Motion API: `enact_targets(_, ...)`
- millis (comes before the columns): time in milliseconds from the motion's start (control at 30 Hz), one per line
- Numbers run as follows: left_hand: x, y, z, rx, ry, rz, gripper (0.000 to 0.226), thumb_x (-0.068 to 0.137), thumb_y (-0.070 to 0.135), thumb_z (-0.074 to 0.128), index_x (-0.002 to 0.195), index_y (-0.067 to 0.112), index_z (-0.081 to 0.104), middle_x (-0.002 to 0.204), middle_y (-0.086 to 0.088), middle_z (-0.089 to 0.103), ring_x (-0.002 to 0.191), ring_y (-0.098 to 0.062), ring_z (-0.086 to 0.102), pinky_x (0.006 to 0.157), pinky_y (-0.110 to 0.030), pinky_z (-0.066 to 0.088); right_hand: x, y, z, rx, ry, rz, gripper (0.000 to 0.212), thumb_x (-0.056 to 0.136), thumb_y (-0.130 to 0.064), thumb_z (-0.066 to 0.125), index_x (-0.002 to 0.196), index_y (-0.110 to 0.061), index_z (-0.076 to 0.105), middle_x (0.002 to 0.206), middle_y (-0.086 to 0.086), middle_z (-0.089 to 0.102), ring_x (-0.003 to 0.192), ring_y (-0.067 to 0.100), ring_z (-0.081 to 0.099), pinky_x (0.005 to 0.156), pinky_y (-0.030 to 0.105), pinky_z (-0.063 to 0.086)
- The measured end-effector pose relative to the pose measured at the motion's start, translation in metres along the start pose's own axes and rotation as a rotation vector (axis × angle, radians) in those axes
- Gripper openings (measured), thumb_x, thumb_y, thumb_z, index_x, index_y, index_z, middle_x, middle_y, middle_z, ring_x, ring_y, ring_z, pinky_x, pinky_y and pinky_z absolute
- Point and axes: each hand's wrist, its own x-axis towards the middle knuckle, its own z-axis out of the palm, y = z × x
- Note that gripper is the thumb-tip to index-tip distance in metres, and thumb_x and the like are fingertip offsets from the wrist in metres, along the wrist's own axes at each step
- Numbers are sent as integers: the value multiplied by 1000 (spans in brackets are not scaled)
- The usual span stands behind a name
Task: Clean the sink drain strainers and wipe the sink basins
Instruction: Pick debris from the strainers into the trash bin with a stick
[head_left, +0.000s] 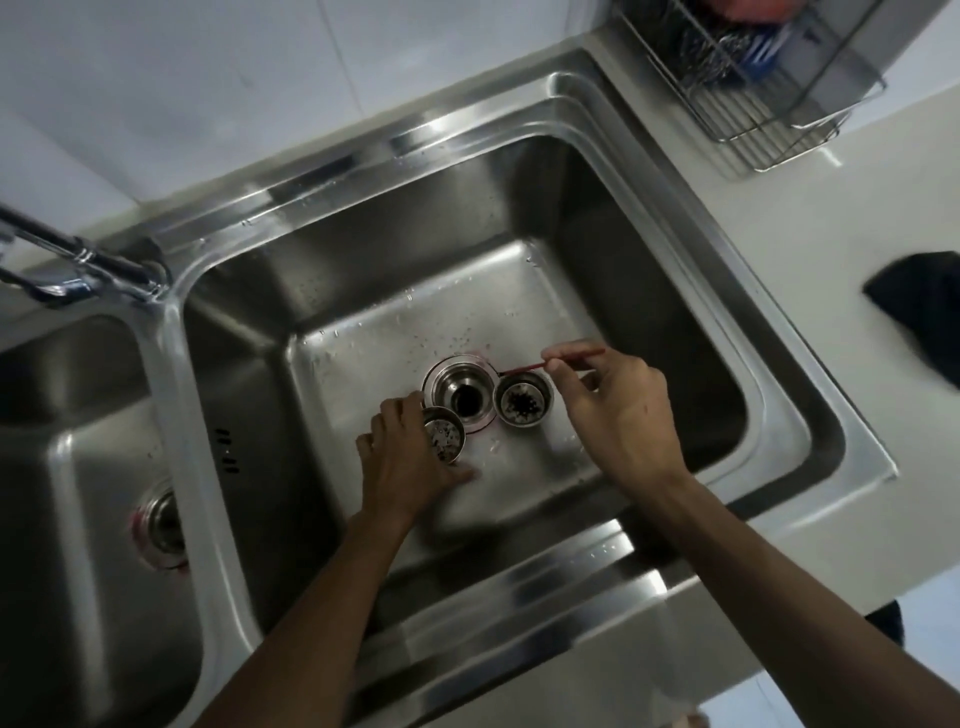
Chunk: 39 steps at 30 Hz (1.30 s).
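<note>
nearest the camera, two bare forearms reach down over the steel front edge into the right basin (649, 291). the left hand (402, 462) has its grip closed round a small strainer (443, 434), tilted on its side just in front of the open drain (464, 392), its dirty face turned up. the right hand (621, 410) pinches a thin red stick (540, 365) between thumb and fingertip, so its grip is clenched on that tool; the tip points toward the second strainer (523, 399), which sits upright on the basin floor just right of the drain, with dark debris in its holes.

the step in hand looks like picking muck out of the strainers, with the wiping of the basins not yet begun. the next move likely calls for a steady, fine poke through the small holes while the other hand keeps its strainer from rolling on wet metal.

the basin floor carries scattered water drops. to the left, past the divider, the left basin (67, 467) shows its own drain (163, 525); whether a strainer sits in it i cannot tell. beyond, a tap (78, 260) stands at the back rim. the pale worktop (779, 249) runs right, bearing a dark cloth (919, 306) and, farthest, a wire rack (753, 88) against a white wall.
</note>
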Motion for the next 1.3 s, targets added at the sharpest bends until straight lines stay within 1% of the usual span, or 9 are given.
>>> enact_targets(133, 10, 23, 3, 46, 111, 228, 111, 62, 71, 83, 151, 22, 39, 150, -4, 43, 135, -26, 43, 111, -45, 31, 5, 3, -2, 2, 6, 28, 13, 95, -36, 67, 105, -33, 74, 94, -20, 74, 74, -4, 69, 72, 30, 62)
enact_targets(267, 30, 57, 10, 36, 78, 332, 103, 70, 67, 79, 152, 20, 38, 154, -2, 41, 146, -24, 36, 118, -49, 24, 7, 7, -12, 26, 33, 60, 12, 95, -33, 67, 104, -32, 74, 92, -17, 74, 80, 0, 70, 82, 34, 60)
enact_targets(467, 42, 79, 29, 75, -20, 278, 98, 76, 61, 79, 155, 22, 37, 153, -3, 46, 144, -26, 42, 117, -51, 18, 2, 15, -38, 70, 65, 81, 12, 94, -33, 68, 105, -33, 73, 91, -19, 73, 81, -5, 68, 82, 27, 59)
enact_targets(700, 34, 81, 22, 75, 40, 230, 75, 79, 52, 77, 143, 24, 50, 146, 1, 55, 139, -24, 47, 113, -44, 15, -5, 21, -59, 107, 126, 68, 14, 95, -33, 68, 106, -29, 75, 93, -17, 75, 86, -4, 69, 84, 26, 58)
enact_targets(800, 25, 87, 6, 77, 50, 228, 74, 78, 50, 80, 141, 24, 52, 144, 1, 56, 137, -25, 48, 115, -48, 24, -12, 19, -69, 187, 126, 57, 13, 95, -31, 68, 106, -28, 75, 96, -15, 75, 92, 0, 70, 89, 31, 58)
enact_targets(900, 8, 92, -13, 123, 110, 208, 78, 78, 56, 78, 145, 27, 48, 141, 2, 55, 133, -22, 50, 110, -42, 21, -21, 14, -82, 280, 143, 32, 12, 94, -27, 70, 104, -25, 76, 97, -15, 76, 93, -1, 70, 92, 31, 57)
enact_targets(1000, -10, 102, -34, 171, 165, 178, 84, 73, 56, 80, 145, 26, 48, 135, 1, 58, 128, -22, 54, 109, -46, 25, -35, 12, -102, 350, 139, -6, 12, 95, -27, 69, 104, -27, 76, 101, -16, 75, 95, -3, 68, 92, 27, 57)
enact_targets(1167, -49, 158, -72, 185, 244, 191, 83, 74, 58, 80, 144, 25, 49, 136, 1, 57, 128, -21, 54, 113, -48, 28, -66, 25, -162, 384, 233, -61, 14, 95, -35, 67, 103, -30, 77, 94, -22, 73, 85, -11, 66, 74, 6, 51)
enact_targets(1300, -93, 240, -87, 87, 275, 289, 84, 74, 48, 85, 145, 22, 49, 139, -2, 54, 131, -25, 52, 113, -46, 25, -98, 50, -236, 455, 339, -47, 15, 95, -33, 68, 105, -28, 78, 97, -19, 74, 79, -4, 68, 72, 12, 53)
